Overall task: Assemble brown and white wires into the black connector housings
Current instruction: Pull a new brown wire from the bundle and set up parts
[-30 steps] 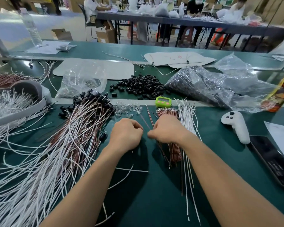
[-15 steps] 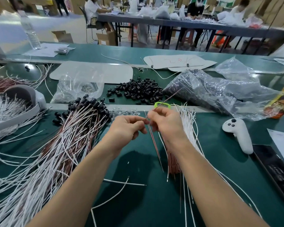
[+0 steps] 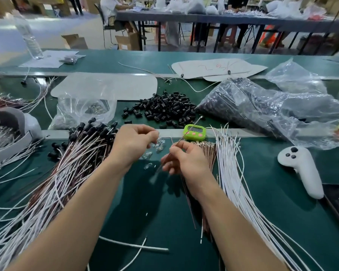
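My right hand [image 3: 184, 159] pinches a thin brown wire [image 3: 192, 126] that slants up toward the green timer. My left hand [image 3: 132, 143] hovers with curled fingers over small clear parts [image 3: 159, 145] on the green mat; what it pinches is too small to tell. A heap of loose black connector housings [image 3: 162, 107] lies beyond the hands. Loose brown wires [image 3: 205, 151] and white wires [image 3: 233, 173] lie to the right of my right hand. A big bundle of finished wires with black housings [image 3: 67, 163] fans out on the left.
A green timer [image 3: 195, 132] sits on the table seam. A plastic bag of black housings [image 3: 252, 106] lies at the right back, a white controller [image 3: 301, 169] and a phone at the right. A grey bin of white parts [image 3: 6, 133] stands left. Other people work at a far table.
My hands rose from the mat and then drew apart. The left hand moved over the clear parts, while the right hand keeps the brown wire, lowered a little.
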A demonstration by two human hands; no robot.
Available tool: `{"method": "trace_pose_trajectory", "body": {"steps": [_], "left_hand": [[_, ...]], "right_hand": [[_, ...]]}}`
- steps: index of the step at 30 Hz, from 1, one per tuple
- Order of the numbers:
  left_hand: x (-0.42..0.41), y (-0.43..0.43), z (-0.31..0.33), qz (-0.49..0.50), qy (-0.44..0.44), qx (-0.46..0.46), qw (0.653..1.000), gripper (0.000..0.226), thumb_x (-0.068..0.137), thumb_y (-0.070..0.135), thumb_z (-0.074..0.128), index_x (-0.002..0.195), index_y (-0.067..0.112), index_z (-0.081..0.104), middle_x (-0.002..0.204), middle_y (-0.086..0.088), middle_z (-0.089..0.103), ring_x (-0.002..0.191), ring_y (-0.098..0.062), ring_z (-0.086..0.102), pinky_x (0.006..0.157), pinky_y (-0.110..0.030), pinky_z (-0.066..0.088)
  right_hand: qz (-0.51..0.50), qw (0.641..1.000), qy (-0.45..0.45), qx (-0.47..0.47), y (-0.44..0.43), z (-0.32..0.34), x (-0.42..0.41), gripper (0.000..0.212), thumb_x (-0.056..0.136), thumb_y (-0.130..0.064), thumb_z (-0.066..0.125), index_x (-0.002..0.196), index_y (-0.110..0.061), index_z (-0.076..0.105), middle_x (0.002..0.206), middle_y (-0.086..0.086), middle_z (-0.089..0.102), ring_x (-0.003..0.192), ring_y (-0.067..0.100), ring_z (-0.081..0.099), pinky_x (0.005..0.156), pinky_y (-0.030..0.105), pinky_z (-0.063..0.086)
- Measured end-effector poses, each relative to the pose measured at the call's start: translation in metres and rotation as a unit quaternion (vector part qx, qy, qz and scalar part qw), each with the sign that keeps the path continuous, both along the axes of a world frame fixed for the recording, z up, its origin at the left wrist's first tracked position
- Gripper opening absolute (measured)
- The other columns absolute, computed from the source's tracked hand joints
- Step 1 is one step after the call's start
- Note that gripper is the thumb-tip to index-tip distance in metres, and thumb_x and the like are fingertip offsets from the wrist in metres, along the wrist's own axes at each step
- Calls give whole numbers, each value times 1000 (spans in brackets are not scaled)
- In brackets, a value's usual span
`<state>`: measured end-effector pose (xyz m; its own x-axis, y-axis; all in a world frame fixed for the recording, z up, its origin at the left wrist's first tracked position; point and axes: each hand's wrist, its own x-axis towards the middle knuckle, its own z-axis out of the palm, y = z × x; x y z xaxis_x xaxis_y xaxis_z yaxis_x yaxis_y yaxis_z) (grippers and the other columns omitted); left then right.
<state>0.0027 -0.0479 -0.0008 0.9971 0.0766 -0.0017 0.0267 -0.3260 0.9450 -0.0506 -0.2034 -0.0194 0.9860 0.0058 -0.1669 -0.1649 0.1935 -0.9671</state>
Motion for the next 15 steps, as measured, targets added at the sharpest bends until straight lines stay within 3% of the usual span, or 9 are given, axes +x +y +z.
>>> {"method": "trace_pose_trajectory", "body": {"steps": [4, 6, 8, 11, 13, 15], "left_hand": [[45, -25, 3, -22, -15, 189, 982, 17, 85, 21, 70, 86, 35, 79, 82, 19, 75, 82, -3, 69, 79, -22, 54], [68, -38, 1, -49, -6, 278, 959, 28, 89, 19, 63, 109, 33, 77, 108, 11, 75, 101, -13, 68, 91, -27, 53], [85, -48, -2, -63, 2, 367, 928, 36, 89, 20, 61, 120, 32, 72, 122, 6, 72, 112, -19, 65, 89, -29, 52], [102, -52, 1, -82, 21, 394, 915, 27, 84, 13, 65, 103, 28, 77, 111, 3, 75, 96, -18, 67, 79, -28, 53], [110, -50, 6, -112, 40, 394, 912, 23, 85, 8, 66, 89, 26, 79, 95, 7, 76, 77, -9, 64, 73, -27, 53], [113, -50, 8, -135, 36, 411, 901, 23, 88, 6, 65, 89, 23, 80, 86, 8, 72, 69, -5, 57, 69, -25, 48]], "right_hand": [[2, 1000, -7, -3, -2, -1, -1, 19, 101, 3, 51, 87, -9, 55, 66, 11, 70, 47, 17, 62, 42, 21, 44], [13, 1000, -6, -8, -3, -1, -4, 18, 96, 9, 52, 89, -7, 58, 67, 11, 71, 50, 17, 62, 44, 22, 46], [25, 999, -6, -24, -5, -3, -5, 18, 93, 10, 54, 89, -6, 59, 68, 10, 72, 52, 18, 63, 46, 23, 47], [42, 998, -3, -50, -6, -3, -5, 15, 92, 8, 57, 91, -7, 61, 70, 9, 73, 55, 18, 66, 48, 24, 49], [50, 998, 1, -47, -6, -3, -4, 15, 92, 9, 57, 90, -6, 62, 70, 9, 74, 54, 17, 65, 47, 23, 49], [53, 998, 3, -41, -7, -2, -4, 16, 92, 9, 56, 90, -6, 61, 69, 8, 74, 53, 16, 65, 47, 23, 48]]}}
